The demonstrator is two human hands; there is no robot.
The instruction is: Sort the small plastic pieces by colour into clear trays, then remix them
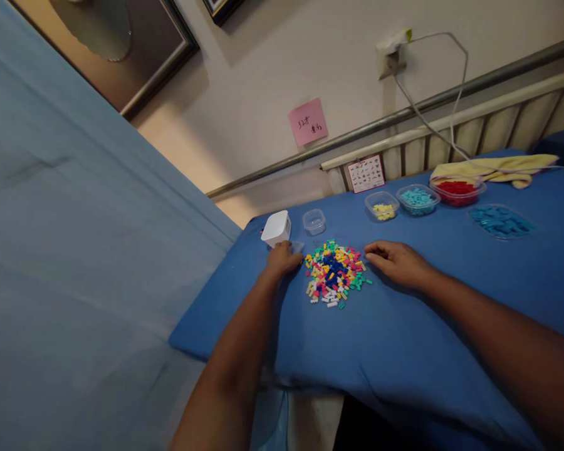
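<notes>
A loose pile of small toy building bricks [333,270], in dark blue, green, pink, yellow, white and tan, lies on the blue cloth. At its left edge is my left hand [282,258], its fingers closed round a clear plastic piece [297,247] that is mostly hidden. My right hand [397,260] rests just right of the pile, with thumb and fingertips drawn close together. Whatever may be between those fingertips is too small to make out. Behind my left hand stands a white plastic tub [277,228], and a small clear container [314,222] sits beside it.
Along the back are clear containers of yellow bricks [383,208], light-blue bricks [418,199] and red bricks [457,189]. A container of blue bricks [502,222] lies farther right. A printed card [366,173] leans at the rail, near a yellow cloth [493,170] and a white cable [420,116].
</notes>
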